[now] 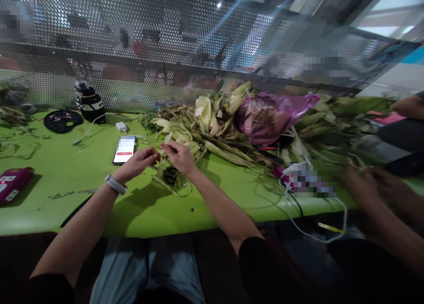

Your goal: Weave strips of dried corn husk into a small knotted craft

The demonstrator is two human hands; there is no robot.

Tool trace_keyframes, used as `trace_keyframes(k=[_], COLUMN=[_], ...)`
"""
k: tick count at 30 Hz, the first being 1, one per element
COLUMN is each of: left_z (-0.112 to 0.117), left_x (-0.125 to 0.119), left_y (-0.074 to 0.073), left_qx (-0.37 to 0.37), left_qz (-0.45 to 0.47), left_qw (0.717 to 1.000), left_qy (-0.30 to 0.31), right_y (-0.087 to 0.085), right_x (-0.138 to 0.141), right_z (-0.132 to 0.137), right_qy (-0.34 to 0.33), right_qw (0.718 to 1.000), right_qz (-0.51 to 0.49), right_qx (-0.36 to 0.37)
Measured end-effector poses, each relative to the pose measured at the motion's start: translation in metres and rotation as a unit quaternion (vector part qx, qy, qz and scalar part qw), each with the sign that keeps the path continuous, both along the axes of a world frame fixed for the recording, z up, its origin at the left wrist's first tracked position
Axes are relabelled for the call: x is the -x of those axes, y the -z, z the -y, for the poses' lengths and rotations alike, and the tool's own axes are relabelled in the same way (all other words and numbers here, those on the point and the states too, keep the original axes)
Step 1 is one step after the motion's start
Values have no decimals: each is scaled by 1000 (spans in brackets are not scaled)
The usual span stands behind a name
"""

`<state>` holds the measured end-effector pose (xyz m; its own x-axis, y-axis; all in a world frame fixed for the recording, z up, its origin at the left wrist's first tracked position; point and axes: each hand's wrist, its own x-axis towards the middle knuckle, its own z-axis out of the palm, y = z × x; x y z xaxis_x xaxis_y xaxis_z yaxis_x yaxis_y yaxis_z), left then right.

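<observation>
At table centre, head view: left hand (141, 160) and right hand (180, 156) meet above the green table (82, 185); each grip is narrow, pinching one pale husk strip (161, 160) between them.
Behind hands: husk pile (212, 123), with a purple bag (268, 116) lying on it.
Left of hands: phone (124, 148) flat, just beside the left hand; bottle (89, 103) and black disc (62, 120) further back.
Right edge: a co-worker's hands (367, 178), blurred, well apart.
Far side: mesh screen (165, 39) closes off the table.

Phone (124, 149), purple bag (270, 116), black bottle (88, 102)
</observation>
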<state>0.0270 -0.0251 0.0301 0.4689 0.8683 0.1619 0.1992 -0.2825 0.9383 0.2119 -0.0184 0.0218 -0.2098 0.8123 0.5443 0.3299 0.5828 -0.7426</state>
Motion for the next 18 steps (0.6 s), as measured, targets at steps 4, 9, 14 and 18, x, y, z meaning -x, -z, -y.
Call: trace_keyframes(k=[4,9,14,18], left_z=[-1,-1,-3,-5], left_x=[-3,-5,-5,-7], left_y=[5,8,12,17], left_qx=[4,46,44,61], left_qz=[1,30,50,72], left_qw=[999,998,996,994], left_qy=[-43,-38,-52,-47], right_y=[6,11,10,12], right_x=[6,11,10,10], right_z=[2,3,4,3], right_qy=[25,45,40,52], right_qw=[998,998,999,998], right_qz=[33,24,-7,13], right_qx=[-39,-37,-30,-23])
